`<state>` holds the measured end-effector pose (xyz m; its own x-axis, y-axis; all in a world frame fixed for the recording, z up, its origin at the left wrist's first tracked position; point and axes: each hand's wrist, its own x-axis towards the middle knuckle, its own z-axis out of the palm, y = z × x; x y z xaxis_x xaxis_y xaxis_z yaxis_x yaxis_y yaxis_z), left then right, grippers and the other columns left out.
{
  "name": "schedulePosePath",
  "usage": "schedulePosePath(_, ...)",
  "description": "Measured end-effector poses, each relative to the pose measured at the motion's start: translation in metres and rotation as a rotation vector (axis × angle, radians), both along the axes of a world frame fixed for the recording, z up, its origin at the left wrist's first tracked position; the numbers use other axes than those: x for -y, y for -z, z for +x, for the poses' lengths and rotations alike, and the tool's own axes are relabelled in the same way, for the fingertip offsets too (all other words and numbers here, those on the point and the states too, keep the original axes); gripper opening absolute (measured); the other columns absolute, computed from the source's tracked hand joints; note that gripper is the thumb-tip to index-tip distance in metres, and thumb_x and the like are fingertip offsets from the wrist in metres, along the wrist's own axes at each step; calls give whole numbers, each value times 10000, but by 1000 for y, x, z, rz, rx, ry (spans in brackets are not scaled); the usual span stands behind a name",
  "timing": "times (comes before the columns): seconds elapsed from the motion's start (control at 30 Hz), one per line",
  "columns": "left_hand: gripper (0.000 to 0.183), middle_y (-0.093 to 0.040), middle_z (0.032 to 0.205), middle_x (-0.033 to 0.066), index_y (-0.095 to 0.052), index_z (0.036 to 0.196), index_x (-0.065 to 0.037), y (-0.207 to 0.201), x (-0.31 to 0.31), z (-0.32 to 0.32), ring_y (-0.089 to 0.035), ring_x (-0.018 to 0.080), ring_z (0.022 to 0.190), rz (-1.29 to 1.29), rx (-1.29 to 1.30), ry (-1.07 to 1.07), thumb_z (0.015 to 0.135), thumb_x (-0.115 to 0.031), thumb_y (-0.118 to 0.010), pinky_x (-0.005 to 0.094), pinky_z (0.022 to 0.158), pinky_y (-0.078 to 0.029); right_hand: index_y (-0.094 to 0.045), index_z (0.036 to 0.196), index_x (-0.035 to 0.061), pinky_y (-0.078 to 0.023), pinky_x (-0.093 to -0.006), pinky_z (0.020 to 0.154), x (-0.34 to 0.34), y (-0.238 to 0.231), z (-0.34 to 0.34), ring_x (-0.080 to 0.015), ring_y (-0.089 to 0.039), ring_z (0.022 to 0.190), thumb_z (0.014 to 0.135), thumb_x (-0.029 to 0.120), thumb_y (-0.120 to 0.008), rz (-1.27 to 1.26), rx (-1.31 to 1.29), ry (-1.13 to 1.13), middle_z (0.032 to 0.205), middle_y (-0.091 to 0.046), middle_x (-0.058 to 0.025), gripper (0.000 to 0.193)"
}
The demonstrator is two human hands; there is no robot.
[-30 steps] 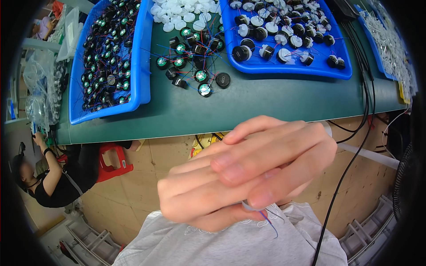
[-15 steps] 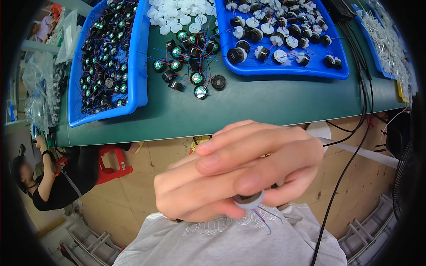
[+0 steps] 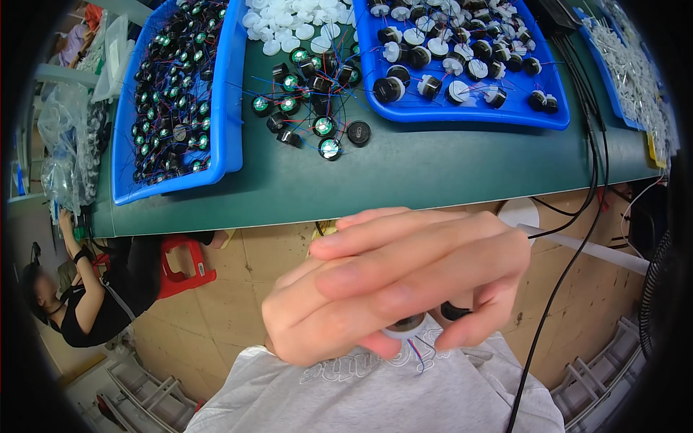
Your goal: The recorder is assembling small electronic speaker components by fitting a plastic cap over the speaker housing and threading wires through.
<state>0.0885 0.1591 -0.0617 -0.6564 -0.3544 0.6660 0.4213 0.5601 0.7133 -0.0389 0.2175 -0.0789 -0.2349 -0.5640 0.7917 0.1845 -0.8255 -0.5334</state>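
The left hand point(image 3: 310, 317) is pinching one white-capped black drum component point(image 3: 405, 327) between its thumb below and its fingers above, while the right hand point(image 3: 462, 249) is reaching across those fingers from the right, its own fingers lying together. The component is sitting low between the hands, nearer the left thumb than the right; its axis seems to be running from under the fingers down to the cap, which is facing the grey shirt point(image 3: 317, 397), with thin red and blue wires point(image 3: 419, 355) hanging there. A second black round piece point(image 3: 455, 312) is showing just beside the right thumb; whether the right hand is gripping it, I cannot tell. Well beyond the hands, on the green table point(image 3: 303, 191), roughly fifteen loose wired drums point(image 3: 330, 149) are lying heaped, too overlapped for an exact count. Three blue trays are standing around: the left tray point(image 3: 232, 130) is holding dozens of wired drums, the right tray point(image 3: 469, 120) dozens of white-capped ones, the third, at far right, clear pieces point(image 3: 635, 79). Uncounted white plastic discs point(image 3: 304, 32) are lying between the nearer two.
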Motion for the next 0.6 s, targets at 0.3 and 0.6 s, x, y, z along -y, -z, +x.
schedulePosePath(0.3,386,-581,762,113,-571,870,-13,-6,-8,-6,-585,220,745,74,-50,61,504,-95,-660,338,690,-468,-559,918,-107,-418,-475,779,1,-5,3,-401,-533,921,693,63,-604,7,-23,-85,949,-548,-281,285)
schedulePosePath(0.6,374,-579,784,129,-557,884,-10,-7,-10,-7,-578,230,773,127,-47,95,529,-87,-647,343,706,-464,-569,727,-104,-496,-366,380,17,-4,18,-338,-601,511,649,7,-602,-217,130,179,646,-587,-267,139)
